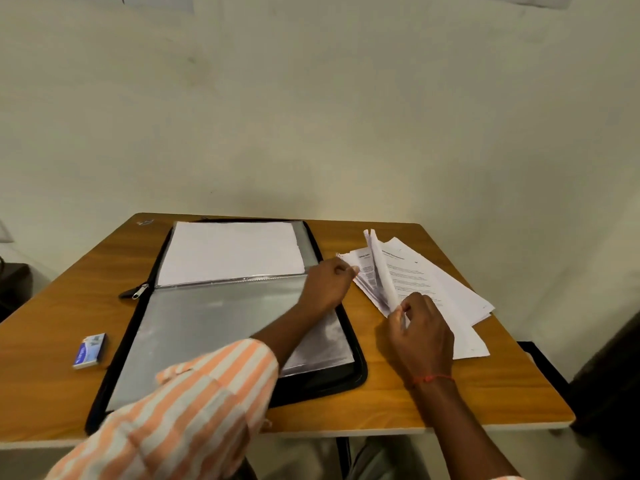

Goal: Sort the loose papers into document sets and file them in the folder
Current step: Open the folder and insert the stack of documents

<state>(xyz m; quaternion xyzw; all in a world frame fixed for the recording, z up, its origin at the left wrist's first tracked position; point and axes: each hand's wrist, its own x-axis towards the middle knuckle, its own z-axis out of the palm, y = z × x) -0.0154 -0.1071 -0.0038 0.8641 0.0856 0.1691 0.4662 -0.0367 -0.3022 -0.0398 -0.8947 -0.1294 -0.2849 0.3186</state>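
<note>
- Papers (415, 282) lie fanned on the table (381, 403), just right of the open folder (225, 323).
- Your left hand (327, 285) reaches across the folder, fingers curled, pinching the stack's left edge.
- Your right hand (419, 334) pinches the near edge of a few lifted sheets between thumb and fingertips. Those sheets stand up on edge, mid-stack.
- The step looks like leafing through to split off one set.
- Probably early in the task: a white sheet (232, 251) fills the far sleeve, and the near sleeve looks empty.
- Hold the left edge down firmly so the lower sheets don't slide while your right hand lifts.
- Check each page's heading before you split. The print is too small to read here, so I can't say which pages match.
- Lift by the corner, not the middle. Thin paper likely creases fast.
- Take the set off whole, square it on the table, then feed it into the near sleeve. I can't tell which side of the sleeve is open.
- Risk: the outer sheets lie near the table's right edge, and a tug could send them off.
- The box (90, 351) and zip pull (138, 292) sit left of the folder, out of the way.
</note>
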